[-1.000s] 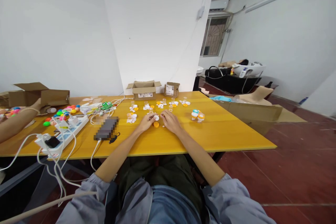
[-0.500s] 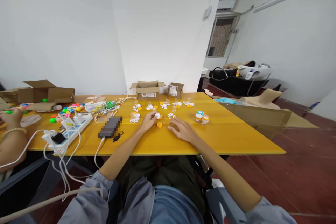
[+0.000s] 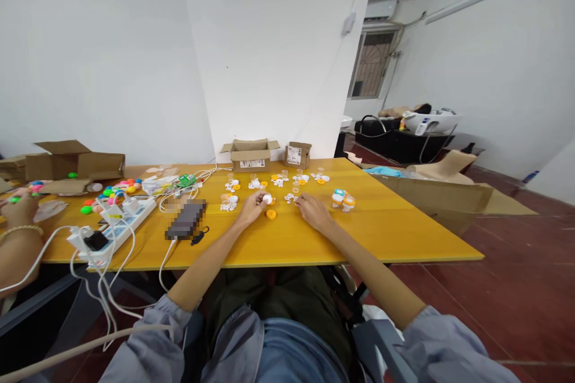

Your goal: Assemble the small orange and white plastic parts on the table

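Observation:
My left hand (image 3: 253, 208) is closed on a small white round plastic part (image 3: 267, 198), held over the middle of the table. Close below it lies an orange ring-shaped part (image 3: 271, 214), and another orange piece (image 3: 272, 202) shows just past the fingertips. My right hand (image 3: 313, 211) has its fingers drawn together at the right edge of a small pile of white pieces (image 3: 290, 197). Whatever is between those fingertips is too small to make out. To its right stands a group of small clear jars with blue and orange lids (image 3: 344, 199).
More sets of white and orange parts (image 3: 257, 184) with clear cups lie farther back. Two cardboard boxes (image 3: 250, 161) stand at the wall. Left are a black device (image 3: 186, 219), a power strip (image 3: 121, 230) with cables, colored balls (image 3: 119, 190) and another person's hand (image 3: 20, 209).
My right hand has moved forward to the small white pieces, and its fingers have come together. The left hand keeps hold of the white part. The view has shifted slightly.

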Action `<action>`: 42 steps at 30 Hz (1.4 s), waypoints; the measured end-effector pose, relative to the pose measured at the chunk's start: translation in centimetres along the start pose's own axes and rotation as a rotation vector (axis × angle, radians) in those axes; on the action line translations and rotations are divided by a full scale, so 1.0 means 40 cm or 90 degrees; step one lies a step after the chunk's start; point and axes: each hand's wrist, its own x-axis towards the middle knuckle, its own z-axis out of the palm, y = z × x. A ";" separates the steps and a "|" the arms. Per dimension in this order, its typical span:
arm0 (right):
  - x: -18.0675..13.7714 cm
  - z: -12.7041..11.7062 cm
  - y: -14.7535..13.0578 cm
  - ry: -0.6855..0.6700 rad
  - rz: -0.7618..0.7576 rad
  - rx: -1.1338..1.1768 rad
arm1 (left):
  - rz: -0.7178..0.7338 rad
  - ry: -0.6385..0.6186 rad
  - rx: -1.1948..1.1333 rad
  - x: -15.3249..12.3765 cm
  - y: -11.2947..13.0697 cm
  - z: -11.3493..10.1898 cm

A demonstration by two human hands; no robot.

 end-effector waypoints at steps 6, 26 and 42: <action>-0.001 -0.003 -0.057 0.030 -0.001 0.072 | 0.007 0.025 0.007 0.002 -0.002 0.004; -0.020 0.008 -0.050 0.015 -0.015 0.070 | 0.022 0.014 0.012 -0.002 0.018 0.006; 0.038 0.002 -0.031 0.077 0.092 0.220 | 0.046 -0.043 0.023 -0.007 0.014 0.019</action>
